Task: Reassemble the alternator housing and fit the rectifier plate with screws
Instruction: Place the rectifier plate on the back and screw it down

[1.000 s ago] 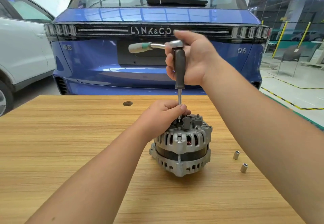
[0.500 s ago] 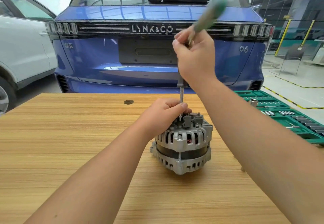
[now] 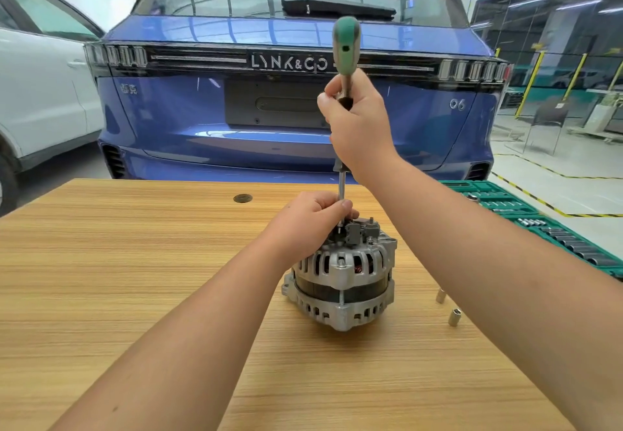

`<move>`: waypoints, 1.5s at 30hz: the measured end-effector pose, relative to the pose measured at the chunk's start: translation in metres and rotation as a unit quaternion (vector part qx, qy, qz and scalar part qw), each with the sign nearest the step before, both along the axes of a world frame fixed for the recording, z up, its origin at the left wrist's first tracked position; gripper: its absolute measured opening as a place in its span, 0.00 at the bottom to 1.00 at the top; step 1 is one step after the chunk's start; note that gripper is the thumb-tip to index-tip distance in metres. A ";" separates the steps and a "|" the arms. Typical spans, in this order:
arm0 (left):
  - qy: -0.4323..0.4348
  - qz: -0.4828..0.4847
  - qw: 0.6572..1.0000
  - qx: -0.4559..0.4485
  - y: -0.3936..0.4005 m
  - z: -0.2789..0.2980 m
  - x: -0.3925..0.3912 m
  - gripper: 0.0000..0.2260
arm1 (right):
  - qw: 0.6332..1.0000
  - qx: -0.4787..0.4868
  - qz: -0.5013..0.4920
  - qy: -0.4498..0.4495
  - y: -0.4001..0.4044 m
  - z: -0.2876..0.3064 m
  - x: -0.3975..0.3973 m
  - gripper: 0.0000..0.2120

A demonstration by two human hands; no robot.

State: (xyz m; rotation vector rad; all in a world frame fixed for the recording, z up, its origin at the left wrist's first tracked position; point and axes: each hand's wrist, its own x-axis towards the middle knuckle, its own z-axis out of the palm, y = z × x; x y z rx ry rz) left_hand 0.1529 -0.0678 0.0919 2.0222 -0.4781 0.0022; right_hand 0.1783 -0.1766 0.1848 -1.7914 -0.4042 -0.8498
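A silver alternator (image 3: 340,282) stands on the wooden table (image 3: 135,279), its dark rectifier plate (image 3: 362,230) on top. My left hand (image 3: 313,218) rests on the alternator's top and pinches the lower end of a thin steel extension shaft (image 3: 341,188) where it meets the plate. My right hand (image 3: 357,124) grips the ratchet at its head, above the shaft. The ratchet's green-tipped handle (image 3: 346,46) points up and away from me. The shaft's tip and the screw under it are hidden by my left fingers.
Two small loose sockets (image 3: 440,296) (image 3: 454,317) stand on the table right of the alternator. A green socket tray (image 3: 526,215) lies along the right edge. A round hole (image 3: 242,198) is in the tabletop. A blue car (image 3: 286,110) is parked behind the table.
The ratchet handle has swung from pointing left to pointing up and away, with my right hand turning around the shaft. My left hand stayed on the alternator's top.
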 end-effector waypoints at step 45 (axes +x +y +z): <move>0.132 0.059 0.988 -0.049 0.062 -0.044 -0.018 0.17 | 0.989 0.081 0.125 -0.018 0.013 0.024 -0.068 0.08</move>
